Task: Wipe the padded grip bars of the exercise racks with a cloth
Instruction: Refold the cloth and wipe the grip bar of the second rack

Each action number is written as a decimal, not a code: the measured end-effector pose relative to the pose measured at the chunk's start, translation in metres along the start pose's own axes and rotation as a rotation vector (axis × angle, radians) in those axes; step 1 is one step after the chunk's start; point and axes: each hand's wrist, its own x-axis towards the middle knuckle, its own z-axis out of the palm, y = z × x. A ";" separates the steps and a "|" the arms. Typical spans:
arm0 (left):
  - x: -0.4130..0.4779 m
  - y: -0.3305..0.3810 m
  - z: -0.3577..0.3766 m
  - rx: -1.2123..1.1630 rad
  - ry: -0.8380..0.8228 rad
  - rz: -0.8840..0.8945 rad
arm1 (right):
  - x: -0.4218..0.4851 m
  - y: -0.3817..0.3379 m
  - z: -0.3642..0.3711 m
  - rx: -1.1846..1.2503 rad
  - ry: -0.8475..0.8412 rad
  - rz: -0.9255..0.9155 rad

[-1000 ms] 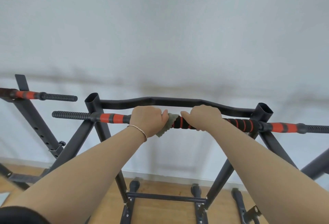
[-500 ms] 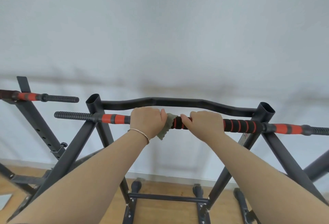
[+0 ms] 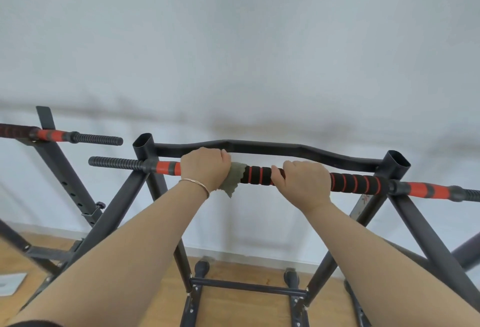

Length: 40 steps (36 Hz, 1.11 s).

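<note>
A black foam grip bar with red rings (image 3: 355, 182) runs across the top of the black exercise rack (image 3: 141, 145). My left hand (image 3: 205, 167) grips the bar through a grey-green cloth (image 3: 235, 177), whose edge hangs out to the right of my fist. My right hand (image 3: 302, 180) grips the bare padding a short way to the right. A stretch of padding shows between the two hands. Orange and ribbed black sections continue past each upright.
A curved black crossbar (image 3: 285, 149) runs just behind the padded bar. A second rack with its own padded bar (image 3: 59, 136) stands at the left. The white wall is close behind, and rack feet (image 3: 202, 267) rest on the wooden floor below.
My hands have drawn apart along the bar, the left with the cloth toward the left, exposing more padding between them. The view has shifted slightly.
</note>
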 end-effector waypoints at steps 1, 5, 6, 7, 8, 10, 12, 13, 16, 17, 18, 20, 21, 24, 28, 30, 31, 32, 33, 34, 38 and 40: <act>-0.002 -0.001 -0.002 0.055 -0.025 0.045 | 0.002 -0.001 -0.001 -0.011 -0.032 0.007; -0.005 0.006 -0.005 0.136 -0.087 0.122 | 0.019 0.002 -0.001 -0.074 -0.285 0.083; -0.005 0.007 -0.006 0.127 -0.085 0.122 | 0.024 0.003 -0.002 -0.033 -0.336 0.105; -0.005 0.007 -0.006 0.114 -0.076 0.122 | 0.030 0.001 -0.005 0.012 -0.386 0.108; -0.006 0.007 -0.007 0.117 -0.069 0.130 | 0.035 -0.002 -0.008 0.062 -0.429 0.093; -0.010 0.008 -0.009 0.101 -0.060 0.126 | 0.043 -0.014 -0.014 0.196 -0.492 0.052; -0.012 0.008 -0.009 0.094 -0.021 0.130 | 0.049 -0.031 -0.019 0.291 -0.537 -0.004; -0.012 0.007 -0.009 0.101 -0.005 0.133 | 0.051 -0.039 -0.021 0.299 -0.551 -0.037; -0.012 0.004 -0.006 0.099 0.017 0.161 | 0.053 -0.054 -0.019 0.312 -0.522 -0.048; -0.011 0.002 -0.005 0.094 0.022 0.178 | 0.053 -0.056 -0.018 0.343 -0.509 -0.026; -0.010 0.000 -0.004 0.082 0.018 0.186 | 0.053 -0.057 -0.018 0.393 -0.502 0.005; -0.008 -0.004 0.000 0.047 0.018 0.211 | 0.054 -0.058 -0.018 0.495 -0.488 0.054; -0.007 -0.007 0.001 0.007 0.027 0.205 | 0.054 -0.059 -0.019 0.541 -0.479 0.073; -0.007 -0.016 -0.004 -0.436 0.020 0.039 | 0.053 -0.063 -0.021 0.684 -0.427 0.146; -0.009 -0.029 -0.009 -1.017 -0.087 -0.148 | 0.053 -0.060 -0.026 0.903 -0.330 0.349; -0.009 -0.033 -0.011 -1.073 -0.087 -0.115 | 0.053 -0.057 -0.028 1.044 -0.315 0.468; -0.008 -0.033 -0.011 -1.093 -0.079 -0.104 | 0.053 -0.055 -0.030 1.118 -0.315 0.531; -0.007 -0.033 -0.012 -1.125 -0.073 -0.105 | 0.052 -0.053 -0.033 1.183 -0.313 0.586; -0.006 -0.032 -0.013 -1.160 -0.067 -0.109 | 0.052 -0.051 -0.036 1.238 -0.304 0.628; -0.006 -0.030 -0.015 -1.191 -0.063 -0.112 | 0.051 -0.048 -0.039 1.284 -0.290 0.658; -0.005 -0.023 -0.024 -1.198 -0.010 -0.103 | 0.045 -0.031 -0.052 1.276 -0.258 0.672; -0.004 -0.019 -0.029 -1.226 0.012 -0.081 | 0.042 -0.022 -0.058 1.240 -0.244 0.655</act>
